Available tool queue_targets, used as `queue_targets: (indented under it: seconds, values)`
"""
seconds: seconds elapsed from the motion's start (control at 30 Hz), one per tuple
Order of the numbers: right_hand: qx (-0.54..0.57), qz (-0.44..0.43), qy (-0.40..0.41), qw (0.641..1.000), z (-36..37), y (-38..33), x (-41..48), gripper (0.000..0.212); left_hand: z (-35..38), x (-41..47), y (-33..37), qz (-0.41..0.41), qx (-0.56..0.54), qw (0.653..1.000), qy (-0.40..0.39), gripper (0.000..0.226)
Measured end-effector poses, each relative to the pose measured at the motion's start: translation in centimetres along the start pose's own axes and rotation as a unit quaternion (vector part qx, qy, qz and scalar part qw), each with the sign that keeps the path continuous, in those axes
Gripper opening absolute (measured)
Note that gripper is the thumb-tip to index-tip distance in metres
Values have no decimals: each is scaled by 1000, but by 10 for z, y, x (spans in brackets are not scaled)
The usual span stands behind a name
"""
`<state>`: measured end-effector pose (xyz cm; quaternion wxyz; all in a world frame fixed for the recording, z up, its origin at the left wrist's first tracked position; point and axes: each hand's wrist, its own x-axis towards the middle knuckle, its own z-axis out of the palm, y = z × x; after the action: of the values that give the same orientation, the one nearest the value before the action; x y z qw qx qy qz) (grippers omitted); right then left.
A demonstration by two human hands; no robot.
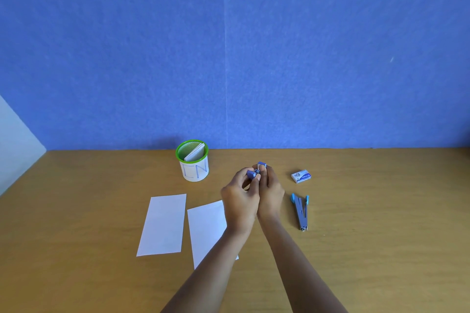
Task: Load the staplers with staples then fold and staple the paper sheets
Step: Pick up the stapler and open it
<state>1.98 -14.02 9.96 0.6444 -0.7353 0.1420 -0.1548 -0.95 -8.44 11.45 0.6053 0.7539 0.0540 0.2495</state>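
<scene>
Both hands meet above the middle of the wooden desk around a small blue stapler (256, 171). My left hand (240, 198) grips its left part and my right hand (270, 192) grips the right part; only its blue ends and a bit of metal show between the fingers. A second blue stapler (302, 212) lies hinged open on the desk to the right. A small staple box (301, 176) sits behind that stapler. Two white paper sheets lie flat: one (164, 225) at left, the other (207, 226) partly under my left forearm.
A green-rimmed mesh cup (192, 163) wrapped in white paper with blue lettering stands at the back left, holding folded white paper. A blue wall closes the desk's far edge. A white panel (15, 140) borders the left side.
</scene>
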Motion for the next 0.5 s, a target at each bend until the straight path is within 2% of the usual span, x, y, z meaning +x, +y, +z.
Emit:
queue_targets:
  seconds: [0.07, 0.13, 0.23, 0.33, 0.43, 0.5]
  values:
    - [128, 139, 52, 981, -7, -4, 16, 32, -1, -10, 2, 12, -22, 1000, -7, 14]
    - [223, 209, 67, 950, -20, -7, 29, 34, -2, -23, 5, 13, -68, 997, -22, 19]
    - [278, 199, 39, 939, -29, -15, 34, 32, -1, -26, 7, 2, -119, 993, -16, 18]
    - [324, 200, 14, 924, -36, -21, 36, 26, -1, -19, 5, -52, -150, 987, 7, 19]
    - [396, 224, 4, 891, -42, -27, 39, 22, -7, -14, -6, -111, -114, 987, 8, 21]
    - [430, 231, -18, 873, -42, -30, 40, 21, -14, -9, -15, -165, -85, 982, -39, 15]
